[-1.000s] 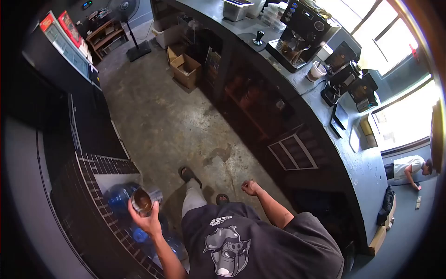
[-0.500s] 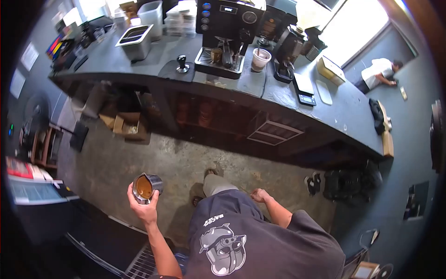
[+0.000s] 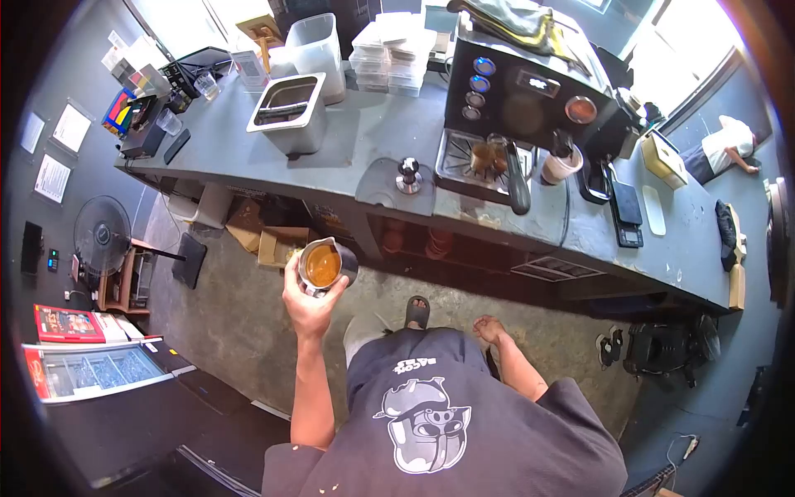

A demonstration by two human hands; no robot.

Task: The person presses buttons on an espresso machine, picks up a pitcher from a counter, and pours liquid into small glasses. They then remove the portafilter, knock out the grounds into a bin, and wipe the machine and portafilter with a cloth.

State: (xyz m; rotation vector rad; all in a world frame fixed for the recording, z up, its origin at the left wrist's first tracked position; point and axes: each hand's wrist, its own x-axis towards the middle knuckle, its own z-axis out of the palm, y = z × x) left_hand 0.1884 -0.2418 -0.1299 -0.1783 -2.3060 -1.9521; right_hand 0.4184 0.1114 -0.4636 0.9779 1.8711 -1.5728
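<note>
while the left hand (image 3: 308,305) is gripping a small steel pitcher of brown liquid (image 3: 325,265) | now lifting closer to the grey tabletop (image 3: 364,132) | right hand (image 3: 490,330) hanging empty, fingers loosely curling

Desk (image 3: 373,132) across upper field, beyond the floor (image 3: 248,323). On desk, left to right: metal bin (image 3: 290,103), tamper (image 3: 407,176) on its mat, espresso machine (image 3: 530,95), paper cup (image 3: 561,166) just right of machine's drip tray, scale (image 3: 627,217). Stacked containers (image 3: 389,54) behind bin and tamper. Pitcher (image 3: 325,265) in left hand (image 3: 308,302), before the desk edge, below tamper. Right hand (image 3: 490,330) lower right, over floor. Fan (image 3: 103,236) on floor at far left.
</note>
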